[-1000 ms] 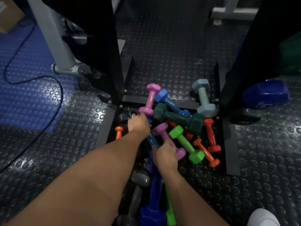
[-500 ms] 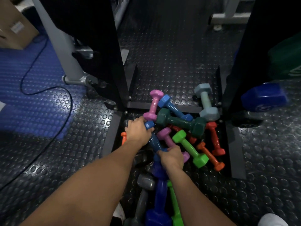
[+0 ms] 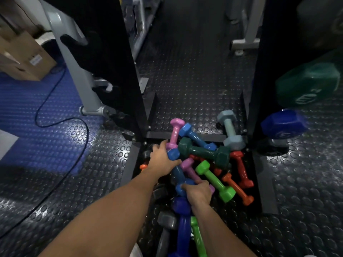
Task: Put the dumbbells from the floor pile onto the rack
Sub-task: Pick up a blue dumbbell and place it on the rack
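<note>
A pile of coloured dumbbells lies on the floor between the black uprights of the rack (image 3: 130,75). My left hand (image 3: 161,158) grips the far head of a blue dumbbell (image 3: 178,171). My right hand (image 3: 198,191) grips the near head of that same blue dumbbell. Around them lie a pink dumbbell (image 3: 175,132), a lighter blue dumbbell (image 3: 194,136), a dark green dumbbell (image 3: 202,151), a bright green dumbbell (image 3: 215,179), a purple dumbbell (image 3: 188,168), red (image 3: 241,169) and orange (image 3: 235,186) dumbbells, and a pale grey-blue dumbbell (image 3: 230,129).
Nearer me lie a dark blue dumbbell (image 3: 182,230), a grey one (image 3: 166,225) and a green one (image 3: 196,236). On the rack at right sit a large blue dumbbell (image 3: 282,125) and a large green one (image 3: 308,84). A cable (image 3: 61,123), cardboard box (image 3: 24,58) and grey machine leg (image 3: 81,86) are at left.
The view has lifted and drawn back a little. Both hands keep their hold on the blue dumbbell, whose far head now shows more clearly past my left hand.
</note>
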### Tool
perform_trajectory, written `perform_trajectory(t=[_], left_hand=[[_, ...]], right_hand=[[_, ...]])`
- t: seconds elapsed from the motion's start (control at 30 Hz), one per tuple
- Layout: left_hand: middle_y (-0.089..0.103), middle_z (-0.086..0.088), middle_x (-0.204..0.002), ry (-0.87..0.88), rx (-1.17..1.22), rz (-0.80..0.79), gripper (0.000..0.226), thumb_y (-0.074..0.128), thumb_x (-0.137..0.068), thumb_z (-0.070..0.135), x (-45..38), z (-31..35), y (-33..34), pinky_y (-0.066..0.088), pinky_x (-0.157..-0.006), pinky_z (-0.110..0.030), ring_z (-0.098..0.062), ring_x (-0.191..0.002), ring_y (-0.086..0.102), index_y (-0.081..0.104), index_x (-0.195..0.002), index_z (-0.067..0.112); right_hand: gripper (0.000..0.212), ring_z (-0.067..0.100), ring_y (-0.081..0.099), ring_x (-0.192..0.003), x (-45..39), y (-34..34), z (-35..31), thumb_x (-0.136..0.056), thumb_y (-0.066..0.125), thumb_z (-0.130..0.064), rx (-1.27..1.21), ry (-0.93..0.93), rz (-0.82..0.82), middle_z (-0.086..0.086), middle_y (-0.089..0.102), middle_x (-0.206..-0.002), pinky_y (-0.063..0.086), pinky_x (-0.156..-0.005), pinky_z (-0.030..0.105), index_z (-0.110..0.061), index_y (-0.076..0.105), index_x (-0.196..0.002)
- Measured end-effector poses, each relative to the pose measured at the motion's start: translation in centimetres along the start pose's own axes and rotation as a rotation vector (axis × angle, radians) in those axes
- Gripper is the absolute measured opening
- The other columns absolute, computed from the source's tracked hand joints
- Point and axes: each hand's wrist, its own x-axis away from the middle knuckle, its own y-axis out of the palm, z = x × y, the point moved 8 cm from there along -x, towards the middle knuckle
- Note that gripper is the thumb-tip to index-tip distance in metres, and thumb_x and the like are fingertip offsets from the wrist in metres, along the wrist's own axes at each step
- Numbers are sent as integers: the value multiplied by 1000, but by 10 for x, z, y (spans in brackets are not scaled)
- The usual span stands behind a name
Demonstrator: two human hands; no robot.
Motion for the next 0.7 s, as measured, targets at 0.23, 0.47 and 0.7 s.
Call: perform_trajectory(t=[0.23, 0.47, 0.7], left_hand=[[66, -13, -112, 31, -59, -38, 55, 73, -81, 32, 8, 7, 1, 48, -87, -31, -31, -106, 61, 56, -131, 16], [66, -2, -97, 13, 16, 22, 41, 70, -78, 32, 22, 8, -26, 47, -79, -26, -22, -91, 63, 61, -117, 22], [65, 2, -93, -68, 242, 140, 29, 77, -82, 28, 33, 20, -74, 45, -84, -27, -20, -94, 62, 57, -102, 27]], right_hand=[[57, 17, 66, -80, -1, 2, 1, -68, 91, -12, -78, -22, -26, 5, 68, -102, 55, -74, 29, -17, 60, -116], [50, 14, 67, -79, 13, -4, -16, -66, 87, -4, -183, -103, 34, 0, 70, -93, 53, -77, 27, -17, 63, -108], [31, 29, 72, -72, 29, -9, -60, -82, 81, -6, -546, -37, -125, 14, 75, -91, 62, -64, 39, -14, 67, -109]])
